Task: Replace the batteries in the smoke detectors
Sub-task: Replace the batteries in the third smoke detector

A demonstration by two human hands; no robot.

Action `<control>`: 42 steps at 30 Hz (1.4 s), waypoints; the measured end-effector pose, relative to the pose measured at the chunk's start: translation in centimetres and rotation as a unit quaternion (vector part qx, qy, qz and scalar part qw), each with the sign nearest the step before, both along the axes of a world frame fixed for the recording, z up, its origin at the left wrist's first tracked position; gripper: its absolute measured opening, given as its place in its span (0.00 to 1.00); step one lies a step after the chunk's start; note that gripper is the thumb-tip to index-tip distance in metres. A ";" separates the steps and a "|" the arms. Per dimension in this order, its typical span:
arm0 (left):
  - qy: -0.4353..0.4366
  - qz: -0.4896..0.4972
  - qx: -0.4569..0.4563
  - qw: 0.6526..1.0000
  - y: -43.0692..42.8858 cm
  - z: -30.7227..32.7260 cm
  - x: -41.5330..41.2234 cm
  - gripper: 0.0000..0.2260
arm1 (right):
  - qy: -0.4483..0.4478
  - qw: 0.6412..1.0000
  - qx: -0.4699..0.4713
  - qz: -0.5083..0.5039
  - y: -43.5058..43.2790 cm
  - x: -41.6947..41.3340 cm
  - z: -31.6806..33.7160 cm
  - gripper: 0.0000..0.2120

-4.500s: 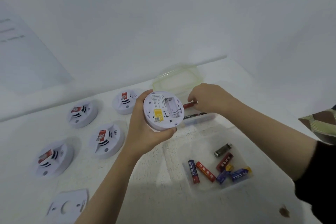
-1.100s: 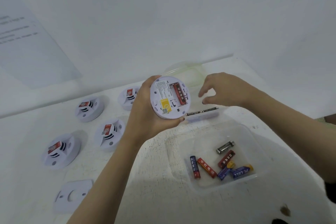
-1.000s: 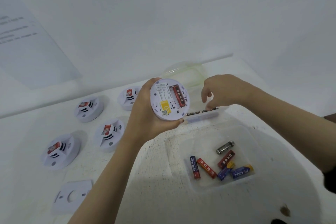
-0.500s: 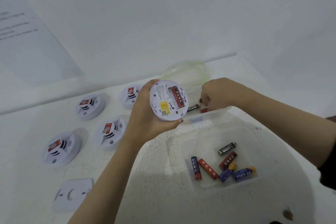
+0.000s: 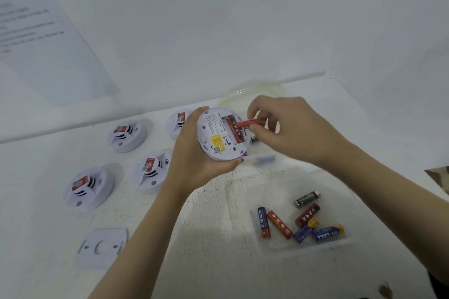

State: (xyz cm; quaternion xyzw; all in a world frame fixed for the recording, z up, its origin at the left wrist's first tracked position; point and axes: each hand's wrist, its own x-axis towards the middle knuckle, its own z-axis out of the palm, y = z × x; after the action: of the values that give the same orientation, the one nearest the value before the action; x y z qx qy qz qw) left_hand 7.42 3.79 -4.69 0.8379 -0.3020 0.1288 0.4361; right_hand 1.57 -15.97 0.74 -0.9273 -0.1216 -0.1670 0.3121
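The left hand (image 5: 194,155) grips a detector (image 5: 218,138) over the middle of the table (image 5: 43,230), back side up, with one red cell (image 5: 235,132) seated in its bay. The right hand (image 5: 294,128) pinches a red battery (image 5: 251,122), whose tip is at the bay's right edge. Four other detectors (image 5: 127,135) lie at left, and spare batteries (image 5: 279,224) lie in a clear tub (image 5: 274,184) at near right.

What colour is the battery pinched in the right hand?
Red: the battery shows best in the head view.
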 end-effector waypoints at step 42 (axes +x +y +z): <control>0.025 -0.038 -0.100 0.994 15.7 1.9 -4.6 0.42 | 0.181 0.850 0.477 0.131 18.4 -1.6 -2.0 0.26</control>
State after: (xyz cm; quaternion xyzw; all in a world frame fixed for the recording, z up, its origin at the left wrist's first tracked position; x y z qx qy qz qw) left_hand 2.81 19.49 -2.80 0.7808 -0.3081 0.1213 0.5298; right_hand -0.02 2.43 -1.28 -0.6540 -0.0889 0.0086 0.7512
